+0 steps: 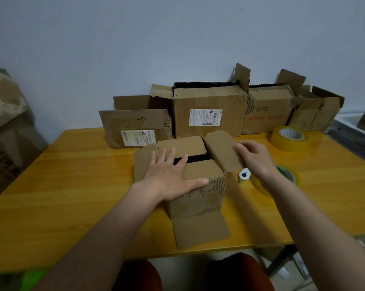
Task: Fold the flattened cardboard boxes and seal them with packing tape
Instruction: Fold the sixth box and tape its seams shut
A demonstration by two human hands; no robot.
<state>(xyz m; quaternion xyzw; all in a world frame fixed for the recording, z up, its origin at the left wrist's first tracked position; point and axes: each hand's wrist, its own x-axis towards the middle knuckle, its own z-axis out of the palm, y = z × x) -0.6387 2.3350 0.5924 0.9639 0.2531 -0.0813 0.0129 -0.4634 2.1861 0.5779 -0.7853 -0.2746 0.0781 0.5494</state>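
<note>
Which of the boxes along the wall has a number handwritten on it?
The flat box at the far left, leaning against the others, has a "4" written on its top face. The taller boxes to its right show only printed labels or red print.

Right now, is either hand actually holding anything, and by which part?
The right hand pinches the outer edge of the small box's right flap. The left hand only presses flat on its top, gripping nothing.
</note>
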